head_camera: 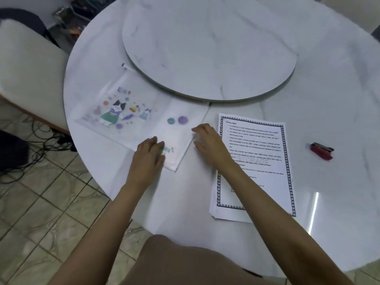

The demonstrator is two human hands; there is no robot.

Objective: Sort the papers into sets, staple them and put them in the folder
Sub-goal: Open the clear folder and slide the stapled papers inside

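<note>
A clear plastic folder [131, 114] printed with cartoon cats lies flat on the left part of the white marble table [185, 202]. My left hand [149, 155] rests on the folder's near corner with its fingers laid flat. My right hand [209, 142] hovers at the folder's right edge, fingers loosely spread, holding nothing. To the right lies a stack of printed papers [265, 153] with a chequered border, partly covered by my right forearm. A red stapler [321, 151] sits farther right on the table, apart from both hands.
A round marble turntable [209, 48] fills the middle of the table behind the folder. A cushioned chair [26, 75] stands at the left. Cables [37, 145] trail over the tiled floor beneath it.
</note>
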